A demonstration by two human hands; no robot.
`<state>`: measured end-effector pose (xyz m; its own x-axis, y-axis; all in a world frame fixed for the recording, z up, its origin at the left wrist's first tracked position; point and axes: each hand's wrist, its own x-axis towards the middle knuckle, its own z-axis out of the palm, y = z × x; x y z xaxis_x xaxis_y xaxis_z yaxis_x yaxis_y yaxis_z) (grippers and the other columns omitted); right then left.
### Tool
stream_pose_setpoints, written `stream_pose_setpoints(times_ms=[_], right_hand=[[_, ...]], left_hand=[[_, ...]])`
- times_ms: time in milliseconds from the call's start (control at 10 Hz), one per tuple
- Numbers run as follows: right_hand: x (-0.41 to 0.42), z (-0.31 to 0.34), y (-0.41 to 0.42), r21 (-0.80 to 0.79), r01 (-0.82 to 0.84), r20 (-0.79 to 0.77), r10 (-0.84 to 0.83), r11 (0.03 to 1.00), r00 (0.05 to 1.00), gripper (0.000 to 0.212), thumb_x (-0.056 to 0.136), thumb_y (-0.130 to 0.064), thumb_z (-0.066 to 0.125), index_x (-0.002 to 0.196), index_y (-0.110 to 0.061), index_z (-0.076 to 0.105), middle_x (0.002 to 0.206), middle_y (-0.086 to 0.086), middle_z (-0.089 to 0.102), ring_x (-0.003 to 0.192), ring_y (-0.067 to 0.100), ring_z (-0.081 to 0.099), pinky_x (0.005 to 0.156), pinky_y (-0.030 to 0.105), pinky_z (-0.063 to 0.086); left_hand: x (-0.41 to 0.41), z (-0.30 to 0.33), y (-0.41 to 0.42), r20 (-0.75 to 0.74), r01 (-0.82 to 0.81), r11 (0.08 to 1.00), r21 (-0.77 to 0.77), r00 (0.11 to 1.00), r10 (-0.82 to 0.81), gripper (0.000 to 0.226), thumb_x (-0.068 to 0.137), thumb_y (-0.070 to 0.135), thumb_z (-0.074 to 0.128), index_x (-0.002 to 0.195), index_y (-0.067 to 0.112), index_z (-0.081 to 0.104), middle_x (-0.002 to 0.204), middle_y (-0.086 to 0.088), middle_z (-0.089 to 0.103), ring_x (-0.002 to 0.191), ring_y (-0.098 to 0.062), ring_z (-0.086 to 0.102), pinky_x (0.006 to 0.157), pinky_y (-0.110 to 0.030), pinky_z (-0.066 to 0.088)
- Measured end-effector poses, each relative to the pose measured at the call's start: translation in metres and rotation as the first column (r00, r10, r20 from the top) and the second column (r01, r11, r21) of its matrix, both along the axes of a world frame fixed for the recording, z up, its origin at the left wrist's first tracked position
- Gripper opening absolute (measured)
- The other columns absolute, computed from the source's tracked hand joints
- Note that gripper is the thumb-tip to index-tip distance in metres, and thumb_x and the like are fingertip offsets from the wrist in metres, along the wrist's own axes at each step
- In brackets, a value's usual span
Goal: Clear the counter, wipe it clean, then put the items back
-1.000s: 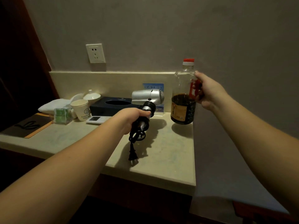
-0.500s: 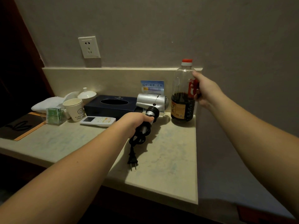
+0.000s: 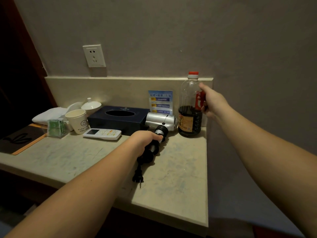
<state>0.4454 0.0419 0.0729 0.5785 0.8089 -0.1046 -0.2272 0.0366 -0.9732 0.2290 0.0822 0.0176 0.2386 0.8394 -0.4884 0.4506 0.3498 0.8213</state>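
Silver hair dryer [image 3: 162, 120] lies on the tabletop [image 3: 180, 169]; at its three o'clock, touching, stands an upright dark-liquid bottle [image 3: 190, 107].

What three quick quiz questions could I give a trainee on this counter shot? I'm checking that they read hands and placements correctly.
1. True or false: the left hand grips the hair dryer by its handle.
2. What does the right hand hold? A) the paper cup B) the red handle of the sauce bottle C) the remote
3. Fill in: the dryer's plug lies on the ____.

Key: 1 true. 2 B. 3 counter.
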Motion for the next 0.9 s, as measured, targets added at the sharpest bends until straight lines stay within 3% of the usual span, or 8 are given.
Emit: stream_pose_setpoints(times_ms=[100, 200, 400, 500, 600, 700, 800, 900], right_hand=[[0.002, -0.002, 0.003, -0.018, 0.009, 0.029, -0.008, 1.000, 1.000, 0.035, 0.088, -0.047, 0.060, 0.101, -0.016, 0.066, 0.077, -0.006, 0.060, 0.068, 0.008, 0.055, 0.050, 0.020, 0.040], [0.005, -0.007, 0.008, -0.031, 0.030, 0.051, -0.028, 0.999, 0.998, 0.036, 0.085, -0.050, 0.062, 0.098, -0.016, 0.069, 0.074, -0.006, 0.059, 0.067, 0.009, 0.053, 0.057, 0.021, 0.039], [0.011, -0.012, 0.010, -0.044, 0.021, 0.129, -0.015, 0.999, 0.992, 0.036, 0.087, -0.052, 0.059, 0.092, -0.016, 0.065, 0.072, -0.005, 0.056, 0.063, 0.010, 0.049, 0.054, 0.022, 0.037], [0.015, -0.014, 0.012, -0.101, 0.021, 0.195, -0.001, 0.995, 0.981, 0.048, 0.084, -0.060, 0.056, 0.107, -0.019, 0.065, 0.092, -0.003, 0.062, 0.082, 0.014, 0.056, 0.069, 0.026, 0.045], [0.017, -0.013, 0.010, -0.152, 0.018, 0.280, 0.026, 0.988, 0.960, 0.060, 0.082, -0.067, 0.050, 0.122, -0.023, 0.056, 0.113, 0.001, 0.062, 0.102, 0.023, 0.058, 0.089, 0.039, 0.049], [0.013, -0.007, 0.004, -0.198, 0.099, 0.438, -0.002, 0.975, 0.899, 0.074, 0.083, -0.071, 0.045, 0.133, -0.015, 0.048, 0.125, 0.004, 0.058, 0.111, 0.027, 0.055, 0.091, 0.043, 0.047], [0.007, -0.002, -0.003, -0.238, 0.216, 0.531, -0.059, 0.947, 0.845, 0.085, 0.085, -0.071, 0.041, 0.142, -0.008, 0.036, 0.136, 0.013, 0.050, 0.121, 0.033, 0.051, 0.100, 0.048, 0.043], [-0.010, 0.007, -0.016, -0.234, 0.324, 0.585, -0.133, 0.917, 0.800, 0.080, 0.091, -0.063, 0.039, 0.146, -0.006, 0.028, 0.144, 0.017, 0.042, 0.127, 0.036, 0.045, 0.104, 0.048, 0.040]], left_hand=[[-0.001, 0.002, 0.000, -0.006, 0.013, 1.000, -0.010, 1.000, -0.013, 0.050, 0.082, 0.023, 0.076, 0.126, 0.006, 0.058, 0.110, -0.017, 0.063, 0.096, -0.032, 0.064, 0.086, -0.044, 0.052], [-0.002, 0.003, 0.001, -0.037, 0.037, 0.999, -0.015, 0.999, -0.038, 0.053, 0.082, 0.023, 0.075, 0.128, 0.008, 0.055, 0.112, -0.017, 0.063, 0.099, -0.034, 0.065, 0.091, -0.048, 0.052], [-0.001, 0.002, 0.011, -0.135, 0.093, 0.996, 0.001, 0.986, -0.092, 0.055, 0.079, 0.028, 0.077, 0.126, 0.009, 0.055, 0.109, -0.016, 0.066, 0.097, -0.033, 0.066, 0.092, -0.048, 0.053], [-0.001, 0.002, 0.012, -0.161, 0.103, 0.995, 0.011, 0.982, -0.100, 0.057, 0.081, 0.030, 0.076, 0.129, 0.009, 0.053, 0.111, -0.015, 0.065, 0.099, -0.032, 0.065, 0.094, -0.046, 0.052], [-0.001, 0.003, 0.010, -0.192, 0.117, 0.993, 0.033, 0.975, -0.108, 0.058, 0.084, 0.034, 0.073, 0.131, 0.010, 0.050, 0.112, -0.014, 0.063, 0.100, -0.030, 0.063, 0.097, -0.042, 0.050], [-0.003, 0.004, 0.002, -0.229, 0.148, 0.983, 0.106, 0.966, -0.121, 0.055, 0.085, 0.038, 0.071, 0.129, 0.010, 0.051, 0.108, -0.011, 0.064, 0.100, -0.027, 0.064, 0.097, -0.038, 0.050], [-0.013, 0.001, -0.003, -0.275, 0.218, 0.955, 0.203, 0.948, -0.158, 0.051, 0.087, 0.049, 0.065, 0.119, 0.010, 0.057, 0.091, -0.005, 0.061, 0.089, -0.022, 0.062, 0.089, -0.033, 0.051], [-0.033, 0.002, -0.009, -0.282, 0.242, 0.923, 0.298, 0.947, -0.156, 0.060, 0.089, 0.060, 0.055, 0.122, 0.010, 0.057, 0.090, -0.002, 0.057, 0.086, -0.020, 0.056, 0.086, -0.035, 0.050]])
